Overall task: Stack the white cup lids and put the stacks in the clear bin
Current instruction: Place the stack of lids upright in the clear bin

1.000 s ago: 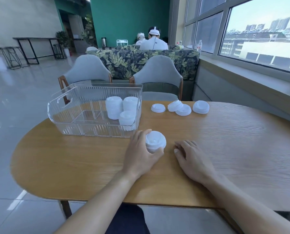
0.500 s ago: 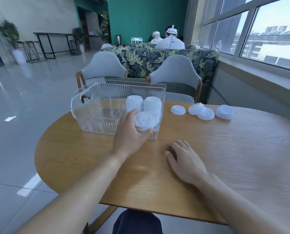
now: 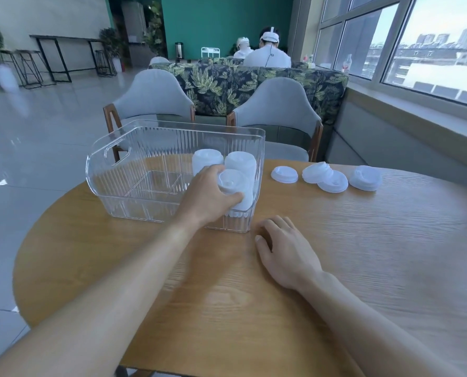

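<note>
My left hand point(image 3: 208, 197) grips a stack of white cup lids point(image 3: 233, 186) inside the right front corner of the clear ribbed bin point(image 3: 134, 186). Two more lid stacks point(image 3: 208, 160) point(image 3: 240, 163) stand behind it in the bin. Whether the held stack sits on another stack below it I cannot tell. My right hand point(image 3: 284, 248) rests flat on the wooden table point(image 3: 363, 254), just right of the bin's near corner, holding nothing. Several loose white lids point(image 3: 284, 174) point(image 3: 331, 179) point(image 3: 364, 178) lie on the table right of the bin.
Two grey chairs point(image 3: 278, 110) stand behind the table, with a leaf-patterned sofa and seated people beyond. A window sill runs along the right. The bin's left half holds only clear dividers.
My left hand lifted the lid stack off the table, carried it over the bin's front wall and lowered it into the right front corner. My right hand stayed on the table.
</note>
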`<state>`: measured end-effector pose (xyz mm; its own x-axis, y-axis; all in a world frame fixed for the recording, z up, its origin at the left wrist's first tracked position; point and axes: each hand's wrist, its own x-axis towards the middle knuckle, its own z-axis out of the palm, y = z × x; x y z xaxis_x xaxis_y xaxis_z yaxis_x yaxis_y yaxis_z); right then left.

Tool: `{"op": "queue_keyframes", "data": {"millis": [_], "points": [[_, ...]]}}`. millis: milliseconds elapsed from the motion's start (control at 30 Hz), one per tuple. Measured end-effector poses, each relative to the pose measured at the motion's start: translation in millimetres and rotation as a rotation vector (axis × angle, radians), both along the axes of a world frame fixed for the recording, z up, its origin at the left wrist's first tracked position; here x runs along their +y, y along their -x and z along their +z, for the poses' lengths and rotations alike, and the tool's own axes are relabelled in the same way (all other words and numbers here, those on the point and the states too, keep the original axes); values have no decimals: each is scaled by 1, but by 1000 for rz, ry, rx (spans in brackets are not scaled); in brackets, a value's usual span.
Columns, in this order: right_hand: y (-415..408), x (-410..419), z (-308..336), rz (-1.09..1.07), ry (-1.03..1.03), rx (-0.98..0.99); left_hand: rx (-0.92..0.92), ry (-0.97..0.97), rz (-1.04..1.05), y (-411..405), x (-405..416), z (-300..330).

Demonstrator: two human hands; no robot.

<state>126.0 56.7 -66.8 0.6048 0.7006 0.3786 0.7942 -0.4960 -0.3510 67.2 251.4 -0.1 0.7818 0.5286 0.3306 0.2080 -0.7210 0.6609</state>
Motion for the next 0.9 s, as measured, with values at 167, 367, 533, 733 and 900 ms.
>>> {"op": "queue_keyframes", "data": {"millis": [167, 367, 533, 733, 900], "points": [[0, 0, -1, -6, -17, 3, 87, -16, -3, -12, 5, 7], [5, -1, -2, -18, -38, -13, 196, 26, -30, -18, 5, 10], [5, -1, -2, -9, -49, -12, 239, 8, -24, -22, 3, 11], [5, -1, -2, -3, -61, -20, 283, 4, -31, -25, 8, 10], [5, -1, -3, 2, -65, -18, 293, 22, -29, -27, 10, 8]]}}
